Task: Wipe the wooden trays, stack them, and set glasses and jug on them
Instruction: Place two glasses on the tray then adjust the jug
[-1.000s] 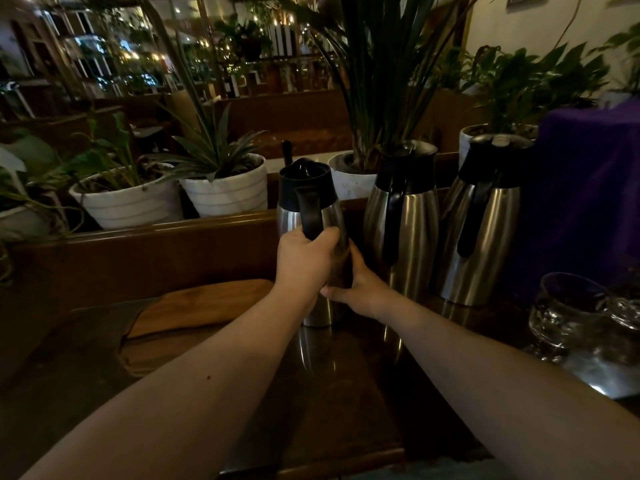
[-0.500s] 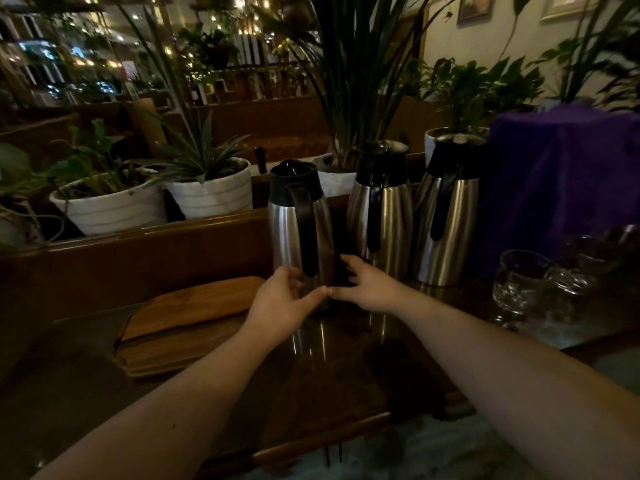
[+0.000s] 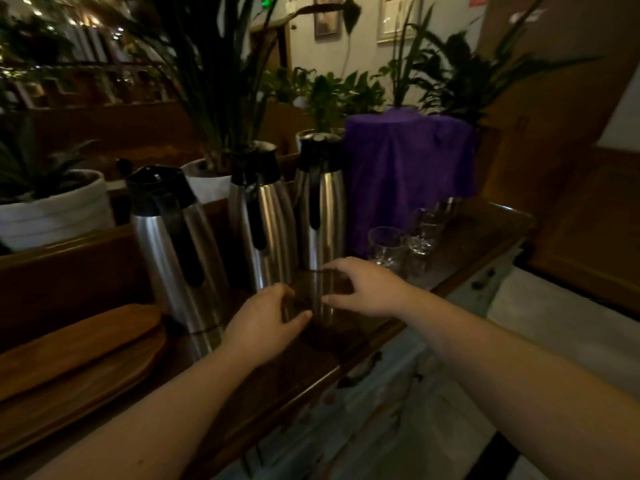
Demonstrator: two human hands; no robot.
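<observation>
Both hands are hovering empty over the dark surface (image 3: 322,362), left hand (image 3: 263,322) and right hand (image 3: 367,287) each with fingers spread apart, gripping nothing. Stacking looks done, wooden trays (image 3: 79,355) lying piled left of the left hand, but the nearest jug (image 3: 176,251) is standing beside them, not on them, and the glasses (image 3: 401,247) are waiting just beyond the right hand. The surface edge is running close under the wrists, with little bare room between the jugs and that edge.
</observation>
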